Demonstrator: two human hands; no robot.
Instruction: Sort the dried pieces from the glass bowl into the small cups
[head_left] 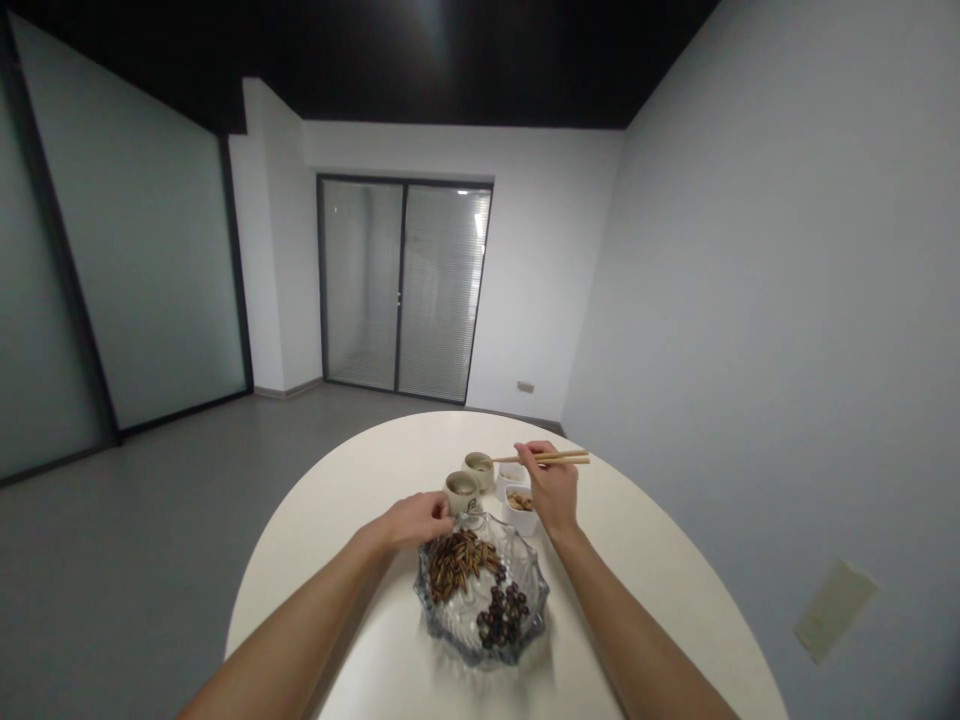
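Pale walls (750,250) boxed in the room, frosted panel (150,250) on the left; round white counter (337,490) in front. Glass bowl (469,608) sat on its near part, scalloped rim, between both forearms. Left hand (421,518): fingers curled at the bowl's far-left rim; couldn't tell if it pinched anything. Right hand (553,490): above the white dishes, pinching chopsticks. Near cup (457,500) and far cup (486,482) stood upright beyond the bowl, near dish (519,522) and far dish (504,488) just right of them. Chopsticks (577,461) pointed left, tips at the far cup's rim. Brown elongated pieces (461,562) filled the bowl's far-left part, dark round pieces (504,615) the near-right.
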